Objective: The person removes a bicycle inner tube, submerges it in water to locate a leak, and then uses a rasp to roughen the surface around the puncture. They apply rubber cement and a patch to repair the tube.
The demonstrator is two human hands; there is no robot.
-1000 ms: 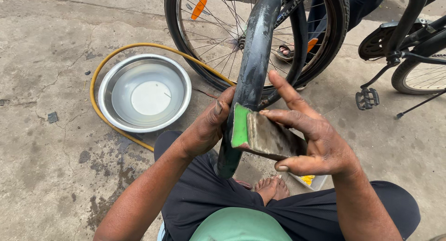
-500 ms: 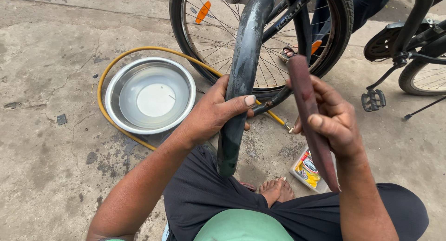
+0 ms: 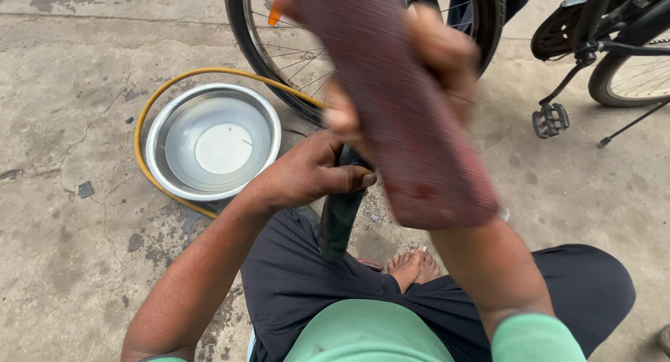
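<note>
Green shirt hem (image 3: 370,334) and dark trousers (image 3: 307,285) sat nearest the camera, person squatting on the concrete floor (image 3: 70,229) with bare toes (image 3: 413,266) showing between the knees. Left hand (image 3: 307,175) was wrapped around a black rubber inner tube (image 3: 340,219), grip closed on it, thumb pressed across the front, probably to keep the tube upright and steady for working. Tube hung down from that fist toward the lap; its upper run was hidden behind the right hand. Right hand (image 3: 426,62), raised close to the lens and blurred, clutched a reddish-brown abrasive strip (image 3: 401,118), fingers folded over its top edge, strip slanting down just above and right of the left fist, near the tube; contact could not be told. Further out, a steel bowl (image 3: 213,140) rested on the floor, ringed by a yellow hose (image 3: 150,107). Beyond stood a bicycle wheel (image 3: 279,55), with a second bicycle's pedal (image 3: 549,119) at far right.
</note>
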